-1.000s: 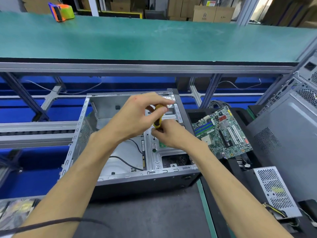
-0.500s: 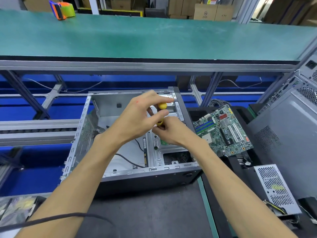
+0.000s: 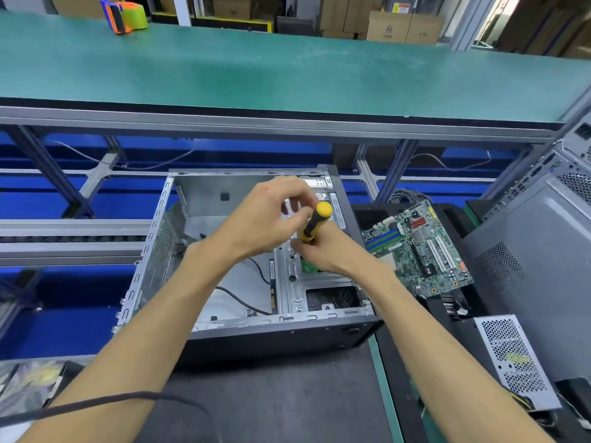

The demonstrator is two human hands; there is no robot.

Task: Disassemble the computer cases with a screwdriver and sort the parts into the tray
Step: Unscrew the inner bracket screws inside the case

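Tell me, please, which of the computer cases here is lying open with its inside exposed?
The computer case under both hands, lying on its side with its panel off. The grey cases at the right are closed.

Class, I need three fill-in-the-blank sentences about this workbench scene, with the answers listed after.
1. The right hand grips a screwdriver with a black and ____ handle.
2. The green motherboard lies to the ____ of the open computer case.
3. The tape dispenser sits on the ____ bench top.

Answers: yellow; right; green
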